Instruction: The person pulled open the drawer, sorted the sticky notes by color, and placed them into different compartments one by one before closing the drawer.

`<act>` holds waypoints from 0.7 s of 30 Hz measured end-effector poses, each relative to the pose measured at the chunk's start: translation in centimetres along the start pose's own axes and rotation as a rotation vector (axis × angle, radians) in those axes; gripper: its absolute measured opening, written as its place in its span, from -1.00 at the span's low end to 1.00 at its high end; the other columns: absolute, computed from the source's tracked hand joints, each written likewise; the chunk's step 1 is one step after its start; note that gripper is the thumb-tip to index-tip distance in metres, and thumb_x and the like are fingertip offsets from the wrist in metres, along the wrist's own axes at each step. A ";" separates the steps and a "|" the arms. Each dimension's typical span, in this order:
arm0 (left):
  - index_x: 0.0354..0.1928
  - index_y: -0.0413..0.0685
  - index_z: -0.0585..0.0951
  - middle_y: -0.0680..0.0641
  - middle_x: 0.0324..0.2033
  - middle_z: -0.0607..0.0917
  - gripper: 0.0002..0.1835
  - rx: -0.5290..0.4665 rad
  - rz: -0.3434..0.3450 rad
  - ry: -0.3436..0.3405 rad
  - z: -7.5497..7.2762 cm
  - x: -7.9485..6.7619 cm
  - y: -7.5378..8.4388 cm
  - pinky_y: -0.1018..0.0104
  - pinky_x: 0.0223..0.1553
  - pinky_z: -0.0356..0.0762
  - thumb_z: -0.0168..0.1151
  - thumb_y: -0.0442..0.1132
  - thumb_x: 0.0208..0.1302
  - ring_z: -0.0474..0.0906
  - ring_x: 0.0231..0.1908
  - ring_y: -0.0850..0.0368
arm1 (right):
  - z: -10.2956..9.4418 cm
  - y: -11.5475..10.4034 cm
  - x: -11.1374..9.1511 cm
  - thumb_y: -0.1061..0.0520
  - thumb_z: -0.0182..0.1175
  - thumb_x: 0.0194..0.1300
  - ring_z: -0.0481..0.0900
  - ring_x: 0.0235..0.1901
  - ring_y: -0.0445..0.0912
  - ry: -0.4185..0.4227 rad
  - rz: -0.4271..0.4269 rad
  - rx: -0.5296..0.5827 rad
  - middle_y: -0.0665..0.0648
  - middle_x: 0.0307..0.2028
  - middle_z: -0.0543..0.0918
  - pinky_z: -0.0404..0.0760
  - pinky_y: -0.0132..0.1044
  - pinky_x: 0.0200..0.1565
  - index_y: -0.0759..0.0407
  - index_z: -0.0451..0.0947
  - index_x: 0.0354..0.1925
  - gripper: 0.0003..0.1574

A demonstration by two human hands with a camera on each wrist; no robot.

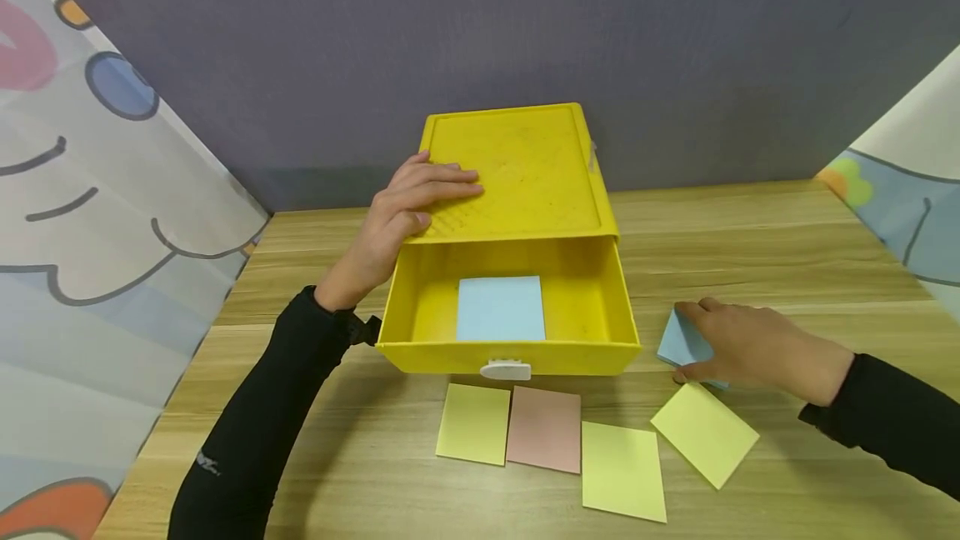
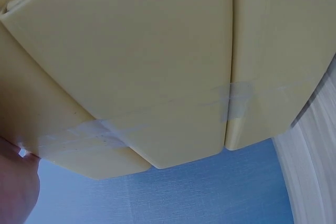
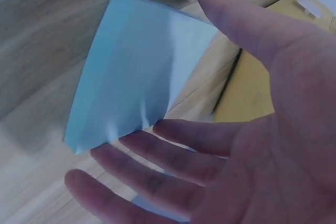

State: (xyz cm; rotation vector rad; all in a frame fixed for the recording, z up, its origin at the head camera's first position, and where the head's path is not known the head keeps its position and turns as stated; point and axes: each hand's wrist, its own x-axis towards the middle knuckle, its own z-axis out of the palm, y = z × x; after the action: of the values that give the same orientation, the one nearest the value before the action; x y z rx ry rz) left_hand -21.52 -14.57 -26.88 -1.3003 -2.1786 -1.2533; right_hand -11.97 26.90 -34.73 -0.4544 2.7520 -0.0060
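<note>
My left hand (image 1: 420,198) rests on the top left of a yellow drawer box (image 1: 525,165), fingers extended across the lid. Its drawer (image 1: 420,298) is pulled out toward me, with a light blue sticky note pad (image 1: 501,308) lying inside. To the right of the box, my right hand (image 1: 750,348) holds another blue sticky note pad (image 1: 681,342) over the wooden table. The right wrist view shows that blue pad (image 3: 131,72) between the thumb and the fingertips (image 3: 107,153). Seen from the left wrist, the box's side (image 2: 157,51) bears strips of clear tape.
In front of the drawer lie a yellow pad (image 1: 473,423), a pink pad (image 1: 544,429) and a second yellow pad (image 1: 622,471). A third yellow pad (image 1: 705,434) lies askew beside the right hand. A grey panel (image 1: 510,23) stands behind the box. A white handle (image 1: 506,370) juts from the drawer front.
</note>
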 end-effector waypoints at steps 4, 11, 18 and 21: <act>0.16 -0.20 0.69 -0.23 0.18 0.69 -0.36 0.001 0.008 0.003 0.0 0.0 -0.1 0.06 0.66 -0.12 -0.35 -0.31 0.26 0.47 0.32 -0.03 | 0.2 -0.1 0.1 -0.50 0.41 -0.05 0.66 -0.27 0.09 0.018 -0.007 0.023 0.52 0.15 0.56 0.65 -0.04 -0.35 0.40 0.33 0.35 0.32; 0.15 -0.20 0.69 -0.22 0.18 0.69 -0.36 -0.004 0.002 0.007 -0.3 -0.4 -0.3 0.07 0.66 -0.14 -0.36 -0.31 0.27 0.46 0.33 -0.04 | -0.6 -0.9 0.5 -0.39 0.47 -0.03 0.61 -0.32 -0.04 0.064 -0.030 0.061 0.43 0.11 0.59 0.57 -0.18 -0.42 0.30 0.34 0.35 0.22; 0.16 -0.21 0.69 -0.23 0.19 0.68 -0.36 0.008 -0.014 0.010 -0.5 -0.6 -0.3 0.08 0.66 -0.13 -0.36 -0.33 0.27 0.45 0.34 -0.06 | -7.3 -2.6 -0.6 -0.40 0.41 0.07 0.62 -0.23 0.01 0.246 0.012 0.155 0.36 0.20 0.59 0.47 -0.28 -0.44 0.09 0.28 0.49 0.18; 0.16 -0.20 0.69 -0.24 0.19 0.68 -0.36 0.007 -0.023 0.015 -0.6 -0.8 -0.3 0.07 0.66 -0.13 -0.36 -0.32 0.28 0.45 0.35 -0.05 | -9.9 -1.5 -0.4 -0.39 0.44 0.04 0.64 -0.02 0.07 0.380 -0.033 0.258 0.25 0.29 0.57 0.64 -0.11 -0.30 -0.10 0.19 0.55 0.23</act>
State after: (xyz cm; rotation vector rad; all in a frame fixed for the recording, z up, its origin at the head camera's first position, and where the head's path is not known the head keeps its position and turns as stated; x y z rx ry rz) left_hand -21.39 -15.55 -27.23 -1.2629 -2.1918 -1.2582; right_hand -14.49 25.07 -25.24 -0.4668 3.0500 -0.4978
